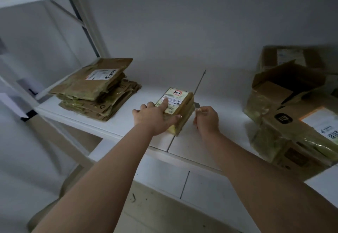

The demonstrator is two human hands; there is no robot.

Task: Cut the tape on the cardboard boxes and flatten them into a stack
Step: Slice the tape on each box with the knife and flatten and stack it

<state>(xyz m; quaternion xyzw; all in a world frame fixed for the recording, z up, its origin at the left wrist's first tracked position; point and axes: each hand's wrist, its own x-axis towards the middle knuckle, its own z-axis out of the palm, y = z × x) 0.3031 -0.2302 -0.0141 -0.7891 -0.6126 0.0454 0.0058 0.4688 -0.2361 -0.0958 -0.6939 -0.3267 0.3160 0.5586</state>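
Observation:
A small taped cardboard box with a white shipping label lies on the white shelf. My left hand rests flat on its top, fingers spread, thumb along its near edge. My right hand sits just right of the box, fingers curled round a small cutter whose grey blade end points at the box's right side. A stack of flattened boxes lies at the left of the shelf.
At the right stand an opened box, a taped box with a black logo and another box behind. The wall is close behind. An upper shelf hangs overhead; a lower shelf shows below.

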